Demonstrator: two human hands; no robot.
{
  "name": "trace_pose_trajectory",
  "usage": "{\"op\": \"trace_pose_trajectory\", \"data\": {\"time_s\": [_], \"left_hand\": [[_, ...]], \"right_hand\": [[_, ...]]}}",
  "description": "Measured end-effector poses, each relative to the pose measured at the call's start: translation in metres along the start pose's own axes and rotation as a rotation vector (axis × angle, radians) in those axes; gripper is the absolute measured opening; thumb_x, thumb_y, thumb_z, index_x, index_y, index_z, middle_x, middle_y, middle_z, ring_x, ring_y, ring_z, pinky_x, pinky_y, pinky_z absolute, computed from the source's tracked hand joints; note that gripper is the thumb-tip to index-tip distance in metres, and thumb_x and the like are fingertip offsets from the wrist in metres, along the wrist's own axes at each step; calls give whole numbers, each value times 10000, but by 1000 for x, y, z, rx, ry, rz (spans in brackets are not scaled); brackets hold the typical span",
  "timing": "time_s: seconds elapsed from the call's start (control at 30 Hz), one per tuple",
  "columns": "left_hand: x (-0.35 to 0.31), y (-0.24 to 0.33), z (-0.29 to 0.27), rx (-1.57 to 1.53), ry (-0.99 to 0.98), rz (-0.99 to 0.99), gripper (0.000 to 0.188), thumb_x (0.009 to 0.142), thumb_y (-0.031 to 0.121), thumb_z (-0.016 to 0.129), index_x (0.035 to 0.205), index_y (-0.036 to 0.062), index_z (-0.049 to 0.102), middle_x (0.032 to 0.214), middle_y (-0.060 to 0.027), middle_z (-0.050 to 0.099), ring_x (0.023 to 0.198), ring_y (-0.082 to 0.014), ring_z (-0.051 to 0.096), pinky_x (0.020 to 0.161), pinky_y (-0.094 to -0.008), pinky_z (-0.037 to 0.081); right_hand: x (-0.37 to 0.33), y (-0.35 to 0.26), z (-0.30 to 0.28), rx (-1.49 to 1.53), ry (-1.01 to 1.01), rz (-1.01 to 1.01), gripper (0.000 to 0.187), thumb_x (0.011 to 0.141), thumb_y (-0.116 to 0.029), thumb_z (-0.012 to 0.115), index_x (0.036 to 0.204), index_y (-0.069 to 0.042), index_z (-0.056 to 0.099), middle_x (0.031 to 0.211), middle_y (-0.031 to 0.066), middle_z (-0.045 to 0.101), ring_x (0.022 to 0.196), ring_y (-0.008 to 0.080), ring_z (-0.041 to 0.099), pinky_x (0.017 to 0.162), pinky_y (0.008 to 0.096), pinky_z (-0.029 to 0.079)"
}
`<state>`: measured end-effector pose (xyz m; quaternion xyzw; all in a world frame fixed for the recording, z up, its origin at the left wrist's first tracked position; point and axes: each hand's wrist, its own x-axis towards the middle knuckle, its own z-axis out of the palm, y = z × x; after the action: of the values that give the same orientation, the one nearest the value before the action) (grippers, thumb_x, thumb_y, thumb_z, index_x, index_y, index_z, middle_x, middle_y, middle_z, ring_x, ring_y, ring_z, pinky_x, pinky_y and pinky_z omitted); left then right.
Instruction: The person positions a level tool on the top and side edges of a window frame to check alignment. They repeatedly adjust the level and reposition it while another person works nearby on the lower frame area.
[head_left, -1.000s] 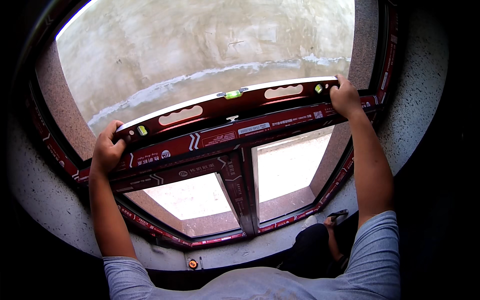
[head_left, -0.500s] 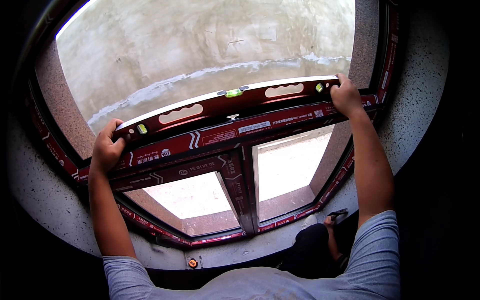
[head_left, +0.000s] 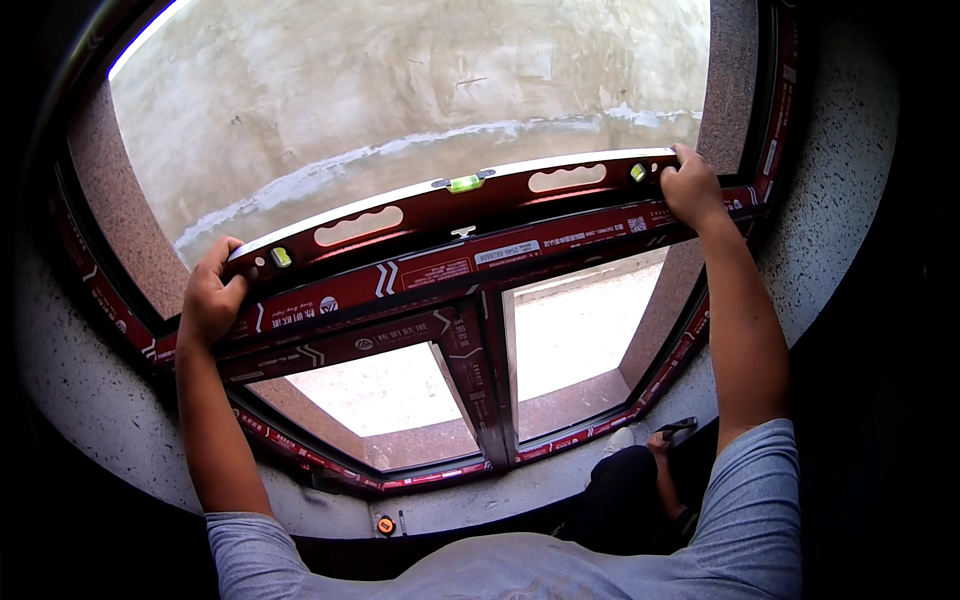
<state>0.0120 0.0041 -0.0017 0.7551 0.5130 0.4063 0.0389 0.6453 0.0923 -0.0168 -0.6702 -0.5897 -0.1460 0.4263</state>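
A long red spirit level [head_left: 410, 218] lies along the horizontal crossbar [head_left: 430, 265] of a window frame wrapped in red film. Two wavy hand slots are cut through it, and a bright green vial sits at the middle of its top edge. My left hand [head_left: 212, 295] grips its left end, fingers over the top and thumb in front. Around the right end closes my right hand [head_left: 690, 188], in the same way. The level's right end stands higher in the picture. Whether its underside touches the crossbar all along is hard to make out.
Below the crossbar are two window openings split by a mullion [head_left: 490, 380]. An orange tape measure [head_left: 386, 525] and a thin dark stick lie on the sill [head_left: 340, 512]. At lower right another person [head_left: 625, 495] crouches, a dark tool [head_left: 680, 425] in hand. A plastered wall [head_left: 400, 90] shows outside.
The spirit level has shifted very slightly left and up in the picture, with both my hands still on its ends. Otherwise little differs.
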Motion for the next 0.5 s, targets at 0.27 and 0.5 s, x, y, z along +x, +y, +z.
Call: {"op": "trace_pose_trajectory", "data": {"time_s": [0.27,0.5], "left_hand": [[-1,-1,0,-4,11,4,146,950,58,653,1080,19,598,907,-51,669,882,-109,618,828,-287,516],[0,3,-1,-8,-9,-9,151,946,42,641,1088,16,596,913,-55,670,887,-108,619,831,-284,514]], "right_hand": [[1,1,1,-6,4,-9,453,920,-191,555,1296,45,649,1208,347,686,1172,508,650,1059,531,502],[5,9,6,-27,3,-27,458,911,-221,543,1288,13,656,1192,344,695,1157,510,656,1045,538,510]]}}
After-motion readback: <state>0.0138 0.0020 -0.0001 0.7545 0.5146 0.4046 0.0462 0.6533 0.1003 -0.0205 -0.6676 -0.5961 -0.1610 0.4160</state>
